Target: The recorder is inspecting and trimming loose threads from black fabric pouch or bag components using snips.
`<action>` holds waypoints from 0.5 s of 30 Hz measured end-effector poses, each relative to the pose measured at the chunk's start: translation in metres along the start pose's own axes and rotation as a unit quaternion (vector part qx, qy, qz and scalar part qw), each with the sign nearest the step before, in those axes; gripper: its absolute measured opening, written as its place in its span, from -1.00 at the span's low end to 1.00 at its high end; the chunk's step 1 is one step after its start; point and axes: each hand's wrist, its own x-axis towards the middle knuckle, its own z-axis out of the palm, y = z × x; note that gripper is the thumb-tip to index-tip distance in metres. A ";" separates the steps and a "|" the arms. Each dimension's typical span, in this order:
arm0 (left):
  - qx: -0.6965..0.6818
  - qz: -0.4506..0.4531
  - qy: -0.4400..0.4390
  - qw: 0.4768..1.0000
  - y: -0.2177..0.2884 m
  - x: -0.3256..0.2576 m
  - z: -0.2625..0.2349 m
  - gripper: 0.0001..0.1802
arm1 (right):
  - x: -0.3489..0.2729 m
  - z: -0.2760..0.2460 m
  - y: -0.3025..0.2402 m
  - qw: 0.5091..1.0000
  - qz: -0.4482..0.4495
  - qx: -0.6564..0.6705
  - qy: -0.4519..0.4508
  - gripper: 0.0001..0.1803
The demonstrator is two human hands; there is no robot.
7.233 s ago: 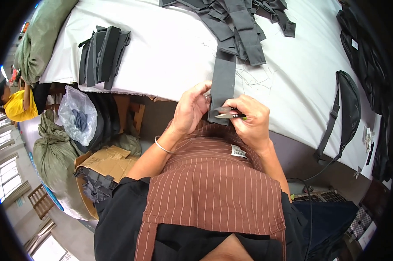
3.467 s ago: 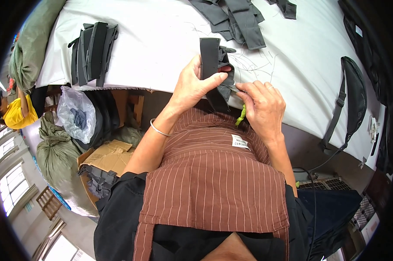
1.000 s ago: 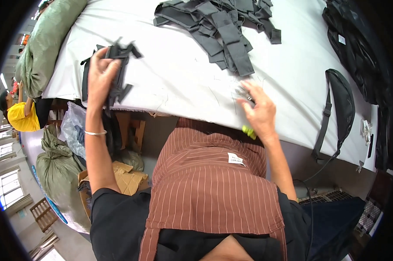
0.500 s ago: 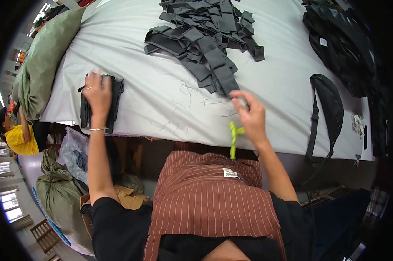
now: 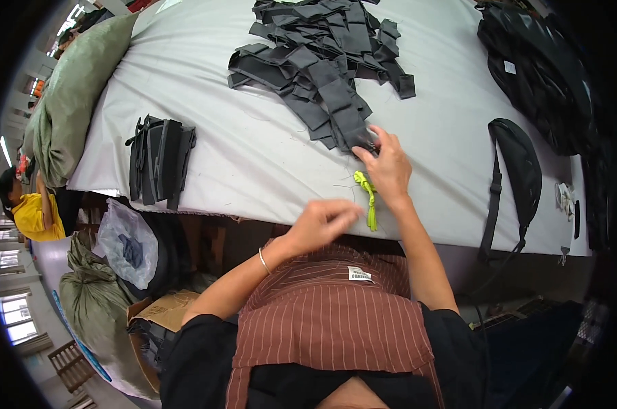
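A heap of dark grey fabric strips (image 5: 325, 65) lies at the far middle of the white table (image 5: 254, 157). My right hand (image 5: 389, 169) reaches to the heap's nearest strip (image 5: 355, 129), fingertips on its end. A yellow-green tassel cord (image 5: 368, 196) hangs from under that hand; the small snips it belongs to are hidden in the palm. My left hand (image 5: 322, 221) hovers at the table's front edge, fingers loosely curled, holding nothing. A neat stack of black strips (image 5: 159, 160) rests at the left front of the table.
A black waist bag (image 5: 520, 163) lies at the right, with black bags (image 5: 537, 61) behind it. A green sack (image 5: 69, 95) rests along the table's left edge. Below sit a clear plastic bag (image 5: 127, 242), a cardboard box (image 5: 162, 310) and a person in yellow (image 5: 28, 215).
My left hand has left the black stack and come back to the table's front edge, empty. My right hand has moved a little farther in, onto the nearest grey strip.
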 end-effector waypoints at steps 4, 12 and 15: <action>-0.229 -0.077 0.151 0.958 -0.003 0.031 -0.014 -0.56 | -0.003 0.000 -0.004 0.993 0.035 0.106 -0.038 -0.66; -0.444 -0.117 0.155 0.875 0.003 0.042 -0.019 -0.54 | -0.066 -0.022 -0.032 0.970 -0.118 0.204 -0.061 -0.76; -0.442 -0.112 0.194 0.869 -0.002 0.038 -0.014 -0.70 | -0.077 -0.021 -0.036 0.968 -0.173 0.160 -0.089 -0.76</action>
